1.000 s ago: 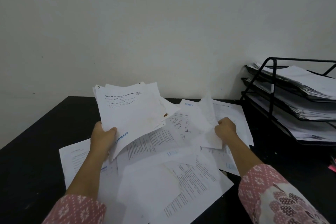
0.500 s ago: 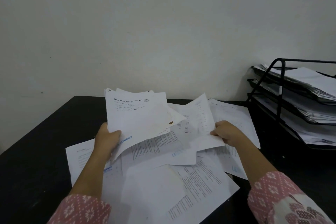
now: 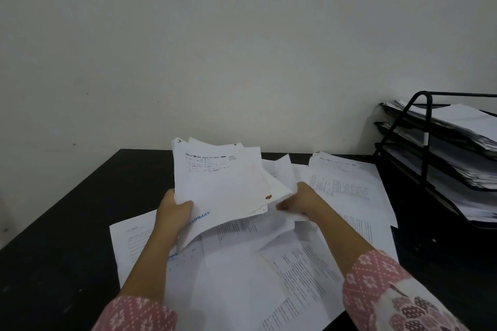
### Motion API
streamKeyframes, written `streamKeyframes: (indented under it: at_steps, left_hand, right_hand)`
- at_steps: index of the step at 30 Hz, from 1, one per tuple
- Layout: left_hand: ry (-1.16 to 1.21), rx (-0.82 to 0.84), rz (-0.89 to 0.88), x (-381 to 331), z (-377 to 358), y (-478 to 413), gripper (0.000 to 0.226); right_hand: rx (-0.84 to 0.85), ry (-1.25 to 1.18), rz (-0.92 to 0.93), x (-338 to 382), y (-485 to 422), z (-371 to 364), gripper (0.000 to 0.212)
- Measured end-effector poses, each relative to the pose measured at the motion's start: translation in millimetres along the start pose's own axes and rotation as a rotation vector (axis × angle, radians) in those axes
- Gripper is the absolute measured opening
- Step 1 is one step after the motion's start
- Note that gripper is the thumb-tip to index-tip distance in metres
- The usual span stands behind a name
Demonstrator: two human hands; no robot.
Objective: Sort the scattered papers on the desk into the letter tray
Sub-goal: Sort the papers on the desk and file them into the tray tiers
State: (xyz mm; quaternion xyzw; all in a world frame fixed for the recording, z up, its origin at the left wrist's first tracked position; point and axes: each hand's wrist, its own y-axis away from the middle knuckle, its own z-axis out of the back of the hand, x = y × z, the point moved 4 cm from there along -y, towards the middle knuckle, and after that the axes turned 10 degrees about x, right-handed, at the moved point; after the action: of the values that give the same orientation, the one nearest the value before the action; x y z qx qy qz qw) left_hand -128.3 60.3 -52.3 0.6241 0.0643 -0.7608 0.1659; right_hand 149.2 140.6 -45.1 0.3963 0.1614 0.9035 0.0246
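**Entry: paper sort, condition at this moment**

- Left hand [image 3: 174,212]: clasped round the lower left corner of a stack [image 3: 220,183], which is held tilted up above the surface [image 3: 61,223].
- Right hand [image 3: 301,203]: fingers curled, with a single sheet [image 3: 282,169] pinched (the grip is blurred, so this is judged rather than plainly seen). The sheet is held just behind the stack's right edge.
- Papers [image 3: 242,277]: many are spread, overlapping, across the surface beneath and in front of both hands. One printed page [image 3: 347,188] lies nearer the tray.
- Tray [image 3: 426,142]: a black wire rack of three tiers, set at the right and well apart from both hands. Paper is lodged in every tier.
- Progress: the work is judged to be at the gathering stage. Part of the scatter has been collected into the stack, and the tiers are already stocked. Nothing from the hands has yet been carried across.
- Outstanding: the pinched sheet is to be joined to the stack, the many loose papers are to be picked up, and the whole lot is to be filed in the tray.
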Motion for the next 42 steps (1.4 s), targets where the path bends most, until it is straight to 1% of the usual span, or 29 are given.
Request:
streamKeyframes:
  at_steps: [1, 3, 5, 8, 11, 13, 15, 17, 19, 21, 22, 23, 25, 26, 28, 30, 32, 34, 37, 40, 42]
  left_hand:
    - [0.009, 0.003, -0.005, -0.5, -1.0, 0.2, 0.038]
    - [0.025, 0.01, -0.021, -2.5, -2.7, 0.7, 0.04]
    - [0.036, 0.029, -0.034, -6.3, -7.8, 1.8, 0.041]
    - [0.028, 0.083, -0.069, -13.4, -21.9, 6.3, 0.042]
    - [-0.039, 0.134, -0.111, -22.1, -38.8, 14.2, 0.04]
    - [-0.082, 0.157, -0.14, -24.8, -47.2, 16.5, 0.04]
    - [-0.115, 0.174, -0.153, -27.8, -53.8, 18.4, 0.04]
    - [-0.147, 0.188, -0.146, -29.2, -60.0, 20.0, 0.04]
    - [-0.201, 0.204, -0.147, -30.6, -66.2, 22.1, 0.041]
    - [-0.262, 0.222, -0.154, -31.7, -71.9, 24.3, 0.041]
    - [-0.286, 0.231, -0.157, -31.4, -74.4, 24.5, 0.042]
    - [-0.307, 0.243, -0.16, -31.4, -77.3, 24.8, 0.042]
    - [-0.351, 0.265, -0.169, -31.0, -82.7, 25.2, 0.043]
    - [-0.375, 0.272, -0.172, -31.4, -85.2, 25.2, 0.044]
    - [-0.403, 0.278, -0.174, -33.5, -88.5, 24.1, 0.043]
    - [-0.434, 0.281, -0.167, -38.1, -90.2, 22.4, 0.044]
    - [-0.457, 0.285, -0.167, -44.1, -90.3, 20.3, 0.045]
    - [-0.397, 0.281, -0.164, -52.2, -89.1, 17.4, 0.047]
    - [-0.163, 0.241, -0.161, -71.1, -84.9, 12.5, 0.059]
    - [0.132, 0.23, -0.245, -99.2, -81.3, 9.8, 0.072]
    - [0.246, 0.243, -0.325, -118.7, -80.5, 12.6, 0.069]
  right_hand:
    - [-0.001, -0.099, 0.027, -4.2, 0.5, 6.6, 0.045]
    - [-0.042, -0.245, 0.089, -13.1, 3.8, 24.0, 0.042]
    - [-0.055, -0.319, 0.129, -19.9, 10.5, 37.6, 0.041]
    - [0.01, -0.421, 0.212, -22.4, 23.7, 44.6, 0.037]
    - [0.071, -0.524, 0.282, -17.9, 38.2, 43.1, 0.024]
    - [0.072, -0.547, 0.298, -15.7, 42.9, 44.4, 0.024]
    - [0.086, -0.624, 0.322, -13.3, 45.6, 47.1, 0.028]
    - [0.043, -0.674, 0.284, -12.1, 47.1, 50.9, 0.029]
    - [-0.013, -0.661, 0.19, -11.9, 47.2, 54.5, 0.037]
    - [0.0, -0.603, 0.095, -14.3, 45.1, 54.1, 0.06]
    - [0.025, -0.528, 0.07, -15.8, 43.8, 52.6, 0.07]
    - [0.055, -0.426, 0.065, -16.7, 43.4, 50.3, 0.073]
    - [0.118, -0.247, 0.049, -21.7, 42.2, 42.9, 0.064]
    - [0.129, -0.194, 0.02, -26.5, 39.8, 40.0, 0.061]
    - [0.116, -0.178, -0.005, -30.2, 39.1, 38.2, 0.058]
    - [0.079, -0.209, 0.063, -25.0, 43.2, 44.3, 0.055]
    - [0.028, -0.243, 0.171, -15.9, 50.5, 55.7, 0.056]
    - [-0.03, -0.288, 0.297, -6.0, 60.5, 69.5, 0.057]
    - [-0.129, -0.38, 0.473, 6.2, 74.9, 92.0, 0.051]
    - [-0.189, -0.444, 0.631, 14.9, 87.0, 110.9, 0.046]
    - [-0.213, -0.478, 0.683, 18.1, 92.2, 118.6, 0.046]
